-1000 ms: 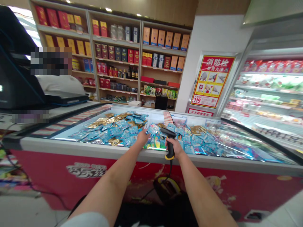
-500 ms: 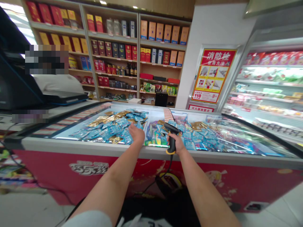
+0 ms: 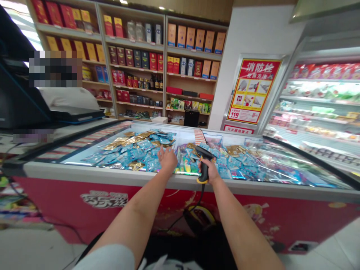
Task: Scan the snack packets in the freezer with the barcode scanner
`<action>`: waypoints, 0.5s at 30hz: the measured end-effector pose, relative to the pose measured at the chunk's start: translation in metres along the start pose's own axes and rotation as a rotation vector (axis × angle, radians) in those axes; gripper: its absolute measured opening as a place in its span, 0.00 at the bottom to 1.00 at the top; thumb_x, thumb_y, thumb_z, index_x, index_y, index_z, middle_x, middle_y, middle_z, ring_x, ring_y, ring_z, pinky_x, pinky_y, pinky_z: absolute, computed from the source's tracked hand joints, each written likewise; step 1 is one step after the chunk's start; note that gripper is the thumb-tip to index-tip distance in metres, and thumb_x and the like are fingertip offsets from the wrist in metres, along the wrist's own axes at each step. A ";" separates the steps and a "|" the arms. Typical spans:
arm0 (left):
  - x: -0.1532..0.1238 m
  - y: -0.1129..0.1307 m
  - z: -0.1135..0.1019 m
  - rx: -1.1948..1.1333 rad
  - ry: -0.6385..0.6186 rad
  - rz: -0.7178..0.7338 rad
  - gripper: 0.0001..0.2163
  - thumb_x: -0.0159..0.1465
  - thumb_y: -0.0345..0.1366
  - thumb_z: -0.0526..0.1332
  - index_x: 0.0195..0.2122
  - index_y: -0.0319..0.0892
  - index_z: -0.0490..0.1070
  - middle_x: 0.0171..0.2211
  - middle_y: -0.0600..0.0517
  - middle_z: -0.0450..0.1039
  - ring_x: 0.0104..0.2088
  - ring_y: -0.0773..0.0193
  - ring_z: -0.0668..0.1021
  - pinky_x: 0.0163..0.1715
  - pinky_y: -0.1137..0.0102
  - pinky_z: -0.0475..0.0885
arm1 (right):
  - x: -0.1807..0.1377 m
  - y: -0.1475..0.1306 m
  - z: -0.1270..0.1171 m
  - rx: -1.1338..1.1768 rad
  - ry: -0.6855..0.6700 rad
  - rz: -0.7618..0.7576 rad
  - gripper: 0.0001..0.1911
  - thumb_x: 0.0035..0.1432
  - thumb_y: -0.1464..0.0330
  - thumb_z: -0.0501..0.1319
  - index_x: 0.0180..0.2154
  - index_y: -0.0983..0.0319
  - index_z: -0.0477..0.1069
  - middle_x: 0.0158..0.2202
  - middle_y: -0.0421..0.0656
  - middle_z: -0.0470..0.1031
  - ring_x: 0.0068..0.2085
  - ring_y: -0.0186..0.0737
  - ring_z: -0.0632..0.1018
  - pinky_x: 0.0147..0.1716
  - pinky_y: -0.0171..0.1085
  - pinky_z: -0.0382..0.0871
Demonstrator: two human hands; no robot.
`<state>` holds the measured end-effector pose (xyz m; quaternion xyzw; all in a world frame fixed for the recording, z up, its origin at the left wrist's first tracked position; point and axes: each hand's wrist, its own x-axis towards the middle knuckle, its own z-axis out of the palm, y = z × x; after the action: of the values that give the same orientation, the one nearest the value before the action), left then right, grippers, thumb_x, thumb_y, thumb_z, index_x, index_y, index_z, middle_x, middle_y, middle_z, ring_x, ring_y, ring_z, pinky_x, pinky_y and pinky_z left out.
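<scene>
My right hand (image 3: 211, 171) is wrapped around the grip of a black and yellow barcode scanner (image 3: 204, 165), held upright at the front rim of a chest freezer (image 3: 84, 172). A dark cable hangs from the scanner's base. My left hand (image 3: 168, 160) is held over the freezer's near edge with its fingers apart and nothing visible in them. Left of that hand lies a heap of blue and gold packets (image 3: 137, 150). More blue packets (image 3: 239, 159) lie to the right of the scanner, with green and yellow ones (image 3: 187, 163) between my hands.
Shelves of boxed goods (image 3: 135, 58) stand behind the freezer. A red and yellow poster (image 3: 255, 91) hangs on the pillar, and a lit display fridge (image 3: 323, 108) is at the right. Across the left counter is a person in a light top (image 3: 69, 99), behind a dark screen (image 3: 19, 82).
My left hand has moved slightly right and its fingers have spread, with the palm turning upward. My right hand and the scanner stay almost where they were.
</scene>
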<state>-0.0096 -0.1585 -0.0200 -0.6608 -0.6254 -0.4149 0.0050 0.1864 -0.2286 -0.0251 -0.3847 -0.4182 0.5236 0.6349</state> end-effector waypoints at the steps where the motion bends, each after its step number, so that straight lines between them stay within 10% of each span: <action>1: 0.000 0.004 0.002 -0.001 -0.024 0.053 0.11 0.63 0.33 0.57 0.42 0.42 0.77 0.56 0.40 0.69 0.66 0.44 0.55 0.63 0.48 0.50 | 0.000 0.000 0.000 -0.001 0.001 -0.002 0.15 0.43 0.58 0.65 0.30 0.62 0.72 0.20 0.39 0.73 0.17 0.34 0.70 0.17 0.34 0.63; 8: 0.001 0.043 0.025 -0.007 -0.261 0.024 0.18 0.61 0.52 0.59 0.30 0.42 0.77 0.44 0.40 0.76 0.55 0.44 0.70 0.53 0.56 0.64 | -0.001 -0.002 0.004 -0.008 0.011 0.005 0.16 0.44 0.58 0.66 0.30 0.63 0.73 0.19 0.40 0.73 0.16 0.34 0.69 0.16 0.34 0.62; 15: 0.010 0.028 0.026 -0.178 -0.164 -0.117 0.09 0.63 0.38 0.58 0.37 0.41 0.76 0.39 0.43 0.78 0.45 0.53 0.78 0.44 0.65 0.69 | -0.002 -0.002 0.004 0.005 -0.008 -0.003 0.16 0.44 0.58 0.66 0.30 0.63 0.73 0.19 0.39 0.73 0.16 0.34 0.70 0.16 0.33 0.61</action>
<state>0.0260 -0.1424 -0.0170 -0.6526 -0.6220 -0.4130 -0.1288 0.1829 -0.2306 -0.0220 -0.3805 -0.4201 0.5250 0.6349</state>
